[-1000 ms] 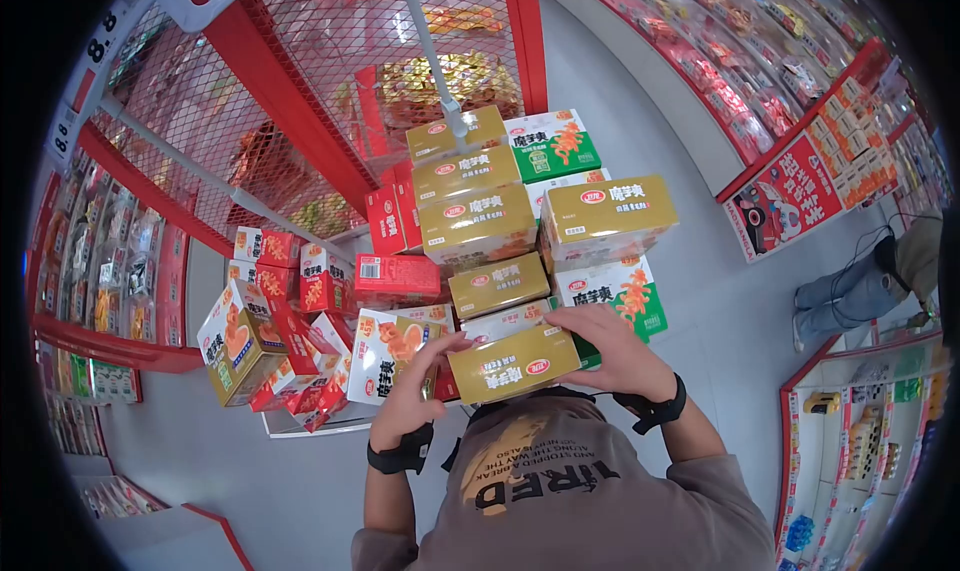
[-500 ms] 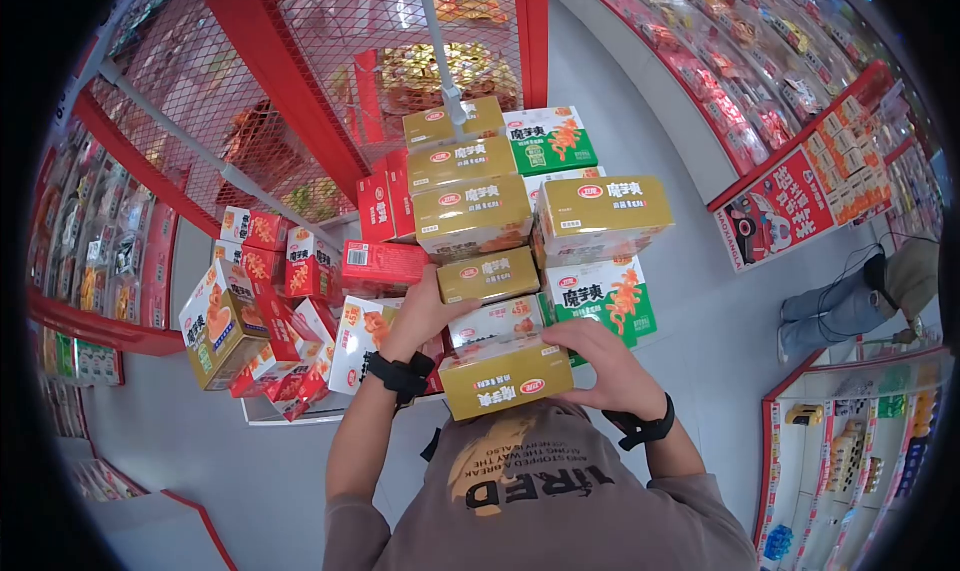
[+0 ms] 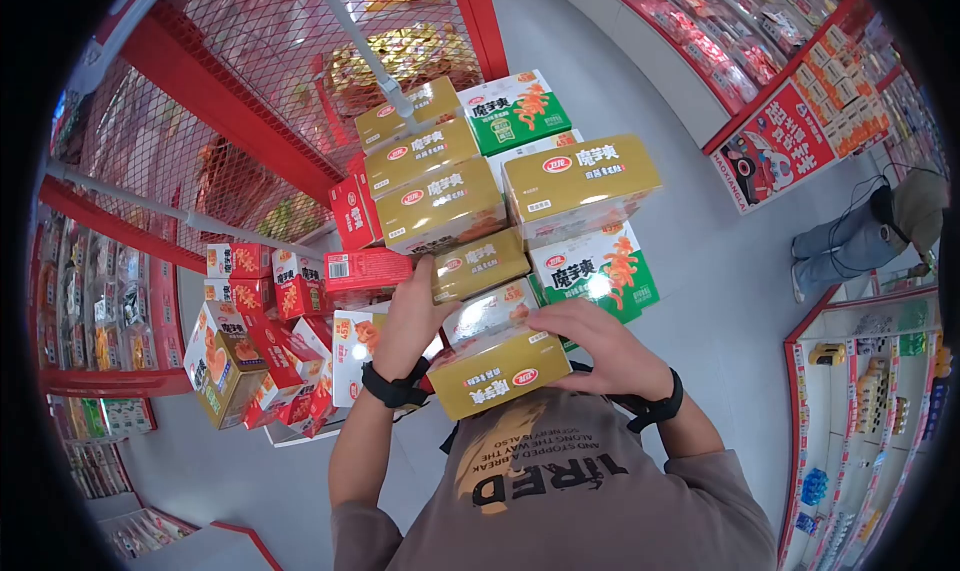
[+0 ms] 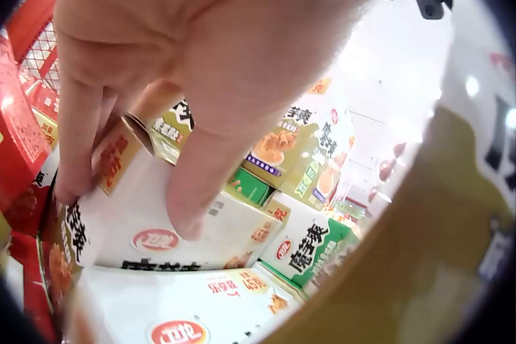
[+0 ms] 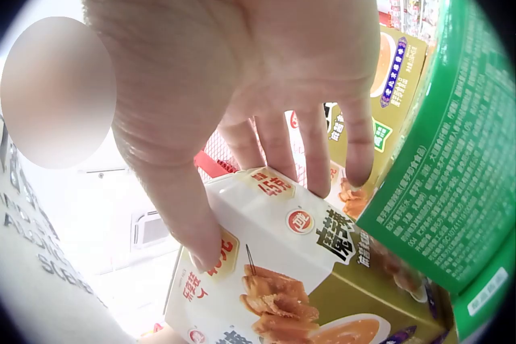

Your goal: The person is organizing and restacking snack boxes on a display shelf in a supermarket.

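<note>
A gold-and-white snack carton (image 3: 485, 381) sits close against the person's shirt, its gold face toward the head camera. My right hand (image 3: 605, 349) grips its right end, with the thumb (image 5: 201, 239) on the white panel near one edge and the fingers across the far side. Just behind it lies another gold-topped carton (image 3: 485, 263). My left hand (image 3: 408, 321) holds that one by its left end. In the left wrist view the thumb (image 4: 189, 207) presses its white side while the fingers wrap round the end.
Behind stand stacked gold cartons (image 3: 440, 206) and one larger gold carton (image 3: 582, 181). Green-and-white cartons (image 3: 595, 271) are on the right, jumbled red boxes (image 3: 275, 351) on the left. A red mesh rack (image 3: 240, 121) rises beyond, and another person's legs (image 3: 850, 231) show at right.
My left hand has left the near carton and reached forward to the end of the carton behind it. My right hand stays on the near one. The head view has shifted slightly.
</note>
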Demonstrator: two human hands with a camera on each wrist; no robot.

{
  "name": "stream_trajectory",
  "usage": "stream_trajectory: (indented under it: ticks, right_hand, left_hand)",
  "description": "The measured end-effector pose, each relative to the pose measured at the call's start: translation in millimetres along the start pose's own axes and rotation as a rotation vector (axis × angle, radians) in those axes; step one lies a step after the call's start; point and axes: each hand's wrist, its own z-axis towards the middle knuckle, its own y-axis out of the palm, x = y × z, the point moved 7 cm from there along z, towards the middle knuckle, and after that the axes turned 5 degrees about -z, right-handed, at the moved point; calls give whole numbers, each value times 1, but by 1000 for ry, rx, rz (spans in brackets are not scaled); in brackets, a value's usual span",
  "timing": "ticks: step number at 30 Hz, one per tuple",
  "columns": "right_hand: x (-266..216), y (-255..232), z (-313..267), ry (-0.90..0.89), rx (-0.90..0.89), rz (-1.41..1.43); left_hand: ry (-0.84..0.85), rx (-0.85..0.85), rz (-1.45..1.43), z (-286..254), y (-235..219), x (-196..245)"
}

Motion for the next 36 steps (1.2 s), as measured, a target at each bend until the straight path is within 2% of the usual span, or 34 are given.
stream_trajectory:
  ticks: [5, 10, 13, 16, 22, 29, 32, 35, 36]
  right_hand:
    - [5, 3, 1, 12, -1, 14]
    - [5, -2, 9, 1, -45, -21]
    - [4, -6, 15, -11, -92, -47]
    - [5, -3, 17, -8, -144, -88]
    - [1, -2, 11, -8, -91, -47]
    - [2, -2, 8, 6, -63, -18]
    - [1, -2, 8, 5, -62, -13]
    - [1, -3, 6, 5, -57, -18]
    - [1, -2, 5, 9, -53, -21]
  left_hand:
    - [-102, -75, 169, -2, 23, -14]
    - [-163, -203, 245, -5, 3, -3]
    - [244, -281, 448, -12, -3, 38]
    - [598, -409, 241, 1, 22, 49]
    - [593, -413, 300, 16, 60, 32]
    - [670, -362, 305, 17, 60, 35]
    - [616, -425, 326, 10, 49, 41]
    - [24, -655, 267, 3, 11, 40]
    - [-121, -552, 212, 3, -6, 32]
